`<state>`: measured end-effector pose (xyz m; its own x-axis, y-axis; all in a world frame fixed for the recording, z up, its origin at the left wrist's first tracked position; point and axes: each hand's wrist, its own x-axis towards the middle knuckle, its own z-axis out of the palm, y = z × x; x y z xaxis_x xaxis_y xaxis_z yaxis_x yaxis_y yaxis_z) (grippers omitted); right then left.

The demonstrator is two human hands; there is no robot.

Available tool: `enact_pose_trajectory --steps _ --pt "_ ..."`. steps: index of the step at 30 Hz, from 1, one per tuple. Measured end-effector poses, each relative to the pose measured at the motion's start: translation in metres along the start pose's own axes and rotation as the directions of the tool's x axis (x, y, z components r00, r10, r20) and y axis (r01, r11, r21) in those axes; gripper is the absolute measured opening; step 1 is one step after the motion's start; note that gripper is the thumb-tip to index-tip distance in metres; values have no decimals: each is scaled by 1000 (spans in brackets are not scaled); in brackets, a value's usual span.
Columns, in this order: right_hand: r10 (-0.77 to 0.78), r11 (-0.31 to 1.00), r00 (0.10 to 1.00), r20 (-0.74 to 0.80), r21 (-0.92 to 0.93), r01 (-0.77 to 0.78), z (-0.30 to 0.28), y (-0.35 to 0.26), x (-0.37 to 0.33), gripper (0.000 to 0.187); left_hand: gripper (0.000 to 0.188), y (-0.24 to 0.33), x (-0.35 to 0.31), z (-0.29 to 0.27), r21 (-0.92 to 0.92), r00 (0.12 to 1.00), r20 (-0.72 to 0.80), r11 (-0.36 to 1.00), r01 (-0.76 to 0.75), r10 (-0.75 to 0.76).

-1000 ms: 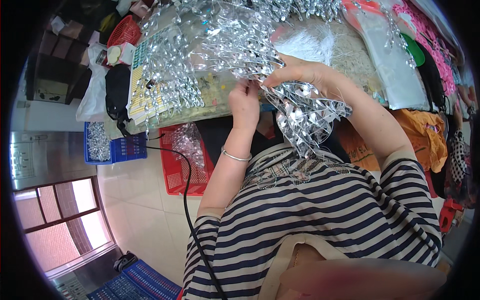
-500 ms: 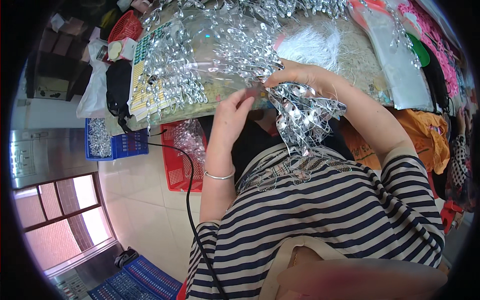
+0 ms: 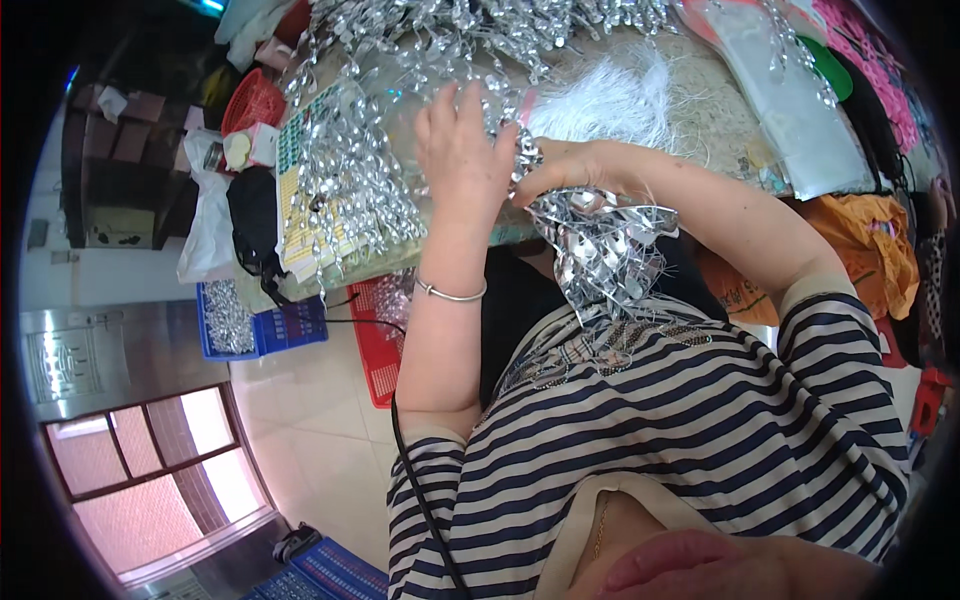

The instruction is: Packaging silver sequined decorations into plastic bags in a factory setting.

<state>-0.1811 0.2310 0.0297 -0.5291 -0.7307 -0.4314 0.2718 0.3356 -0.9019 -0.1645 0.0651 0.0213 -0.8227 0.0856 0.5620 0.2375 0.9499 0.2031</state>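
Observation:
My right hand (image 3: 575,165) is closed around a bunch of shiny silver spiral ornaments (image 3: 605,255); their lower ends hang past the table edge over my lap. Beside it, my left hand (image 3: 462,155) lies over the upper part of the bunch with its fingers stretched and apart. A clear plastic bag and loose silver spirals lie partly under that hand. More silver spirals (image 3: 360,195) are spread to its left, on a yellow and green card. Just beyond my right hand rests a pile of fine white threads (image 3: 610,105).
Clear plastic bags (image 3: 800,130) lie at the table's right. A black pouch (image 3: 255,215) and red basket (image 3: 255,100) are at the left. Below the edge stand a blue crate (image 3: 285,330) and a red crate (image 3: 380,355). An orange sack (image 3: 860,250) is at the right. A black cable crosses my left side.
My left hand has moved up and forward, from a pinch near the table edge to spread fingers over the silver bunch. The right hand still grips the bunch. The view has shifted slightly.

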Motion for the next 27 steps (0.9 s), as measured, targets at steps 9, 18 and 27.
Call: enact_pose_trajectory --steps 9,18,27 --pt "99 993 995 -2 -57 -99 -5 10 18 88 30 -24 3 14 74 999 9 997 -32 31" --pt "60 997 997 -38 -42 -62 -2 6 13 68 36 -24 -3 -5 252 989 8 957 -142 145" --pt "66 997 998 -22 28 -66 7 -7 -2 63 18 -15 11 -13 142 946 -214 966 -215 243"
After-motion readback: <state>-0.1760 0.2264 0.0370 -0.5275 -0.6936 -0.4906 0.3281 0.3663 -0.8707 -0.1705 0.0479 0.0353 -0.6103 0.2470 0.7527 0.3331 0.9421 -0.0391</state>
